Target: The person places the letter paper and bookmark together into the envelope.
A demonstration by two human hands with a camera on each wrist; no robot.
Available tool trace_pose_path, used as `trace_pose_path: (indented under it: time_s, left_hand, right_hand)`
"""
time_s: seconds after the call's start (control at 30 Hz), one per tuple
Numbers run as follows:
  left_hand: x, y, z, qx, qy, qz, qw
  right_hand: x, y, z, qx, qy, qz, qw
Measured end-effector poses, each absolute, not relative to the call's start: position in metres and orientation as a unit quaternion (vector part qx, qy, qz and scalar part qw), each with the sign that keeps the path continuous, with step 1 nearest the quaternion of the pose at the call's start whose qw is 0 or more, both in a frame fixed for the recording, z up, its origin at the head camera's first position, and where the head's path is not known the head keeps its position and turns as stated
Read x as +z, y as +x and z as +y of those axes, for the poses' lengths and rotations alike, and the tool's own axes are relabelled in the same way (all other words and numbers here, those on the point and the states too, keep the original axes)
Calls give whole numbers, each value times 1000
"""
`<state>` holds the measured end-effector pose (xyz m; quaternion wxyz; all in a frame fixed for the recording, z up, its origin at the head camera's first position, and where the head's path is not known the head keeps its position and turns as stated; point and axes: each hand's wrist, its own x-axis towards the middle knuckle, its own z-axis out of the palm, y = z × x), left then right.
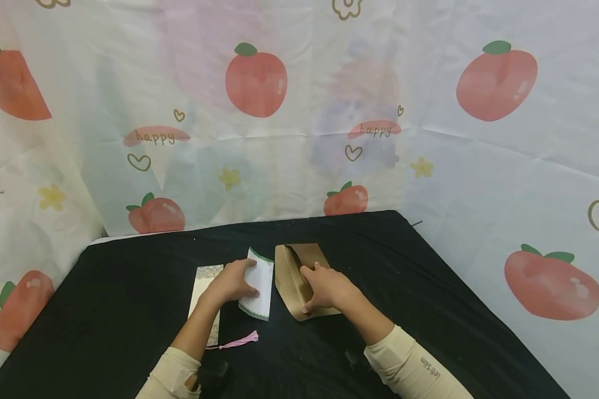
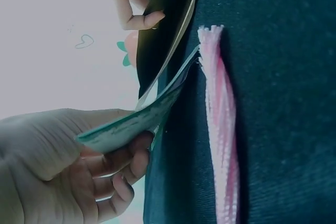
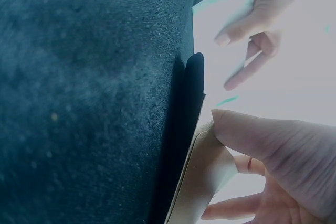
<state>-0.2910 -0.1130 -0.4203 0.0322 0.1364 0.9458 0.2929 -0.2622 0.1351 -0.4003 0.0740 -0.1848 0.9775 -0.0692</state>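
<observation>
A pink tassel (image 1: 239, 342) lies nearest, at the foot of a patterned card (image 1: 202, 281). Just beyond, the left hand (image 1: 232, 282) pinches a green-edged paper (image 1: 264, 288); beside it, the right hand (image 1: 329, 285) grips a tan envelope (image 1: 289, 288), mouth parted. The bowed paper could catch on the envelope's lip; too tight a grip could crease either. Black cloth (image 1: 459, 310) spreads beneath; a fruit-printed backdrop (image 1: 299, 166) hangs behind.

In the left hand (image 1: 233, 281), a paper (image 1: 264, 285) is sitting between a card (image 1: 203, 278) leftward and an envelope (image 1: 290, 285) rightward — a tassel (image 1: 240, 341) is lying before the paper, a curtain (image 1: 299, 160) hanging behind the table (image 1: 404, 321).
</observation>
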Motion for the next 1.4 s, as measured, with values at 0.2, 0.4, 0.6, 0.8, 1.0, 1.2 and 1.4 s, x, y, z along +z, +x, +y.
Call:
trace_pose_path:
  time_s: [0.2,0.4,0.6,0.8,1.0,1.2,1.4]
  left_hand:
    - [-416,-292,-115,304,143,941,25]
    - [-413,-293,-118,313,135,940,24]
    - [-411,-294,-121,328,129,935,27]
    - [-412,-293,-123,340,127,931,37]
    - [-410,-292,-124,362,126,923,31]
    - [-411,-294,-123,386,125,914,5]
    - [-413,-295,-120,409,114,906,-9]
  right_hand:
    - [-401,-263,135,-65,-183,978,74]
    - [-400,-263,136,-69,-187,977,76]
    - [-400,-263,136,-68,-187,977,75]
    - [-400,-263,136,-67,-186,978,74]
    - [-400,-263,135,-67,-187,978,69]
    - [-400,-263,135,-61,-188,978,66]
    - [-401,-262,135,-65,-190,977,64]
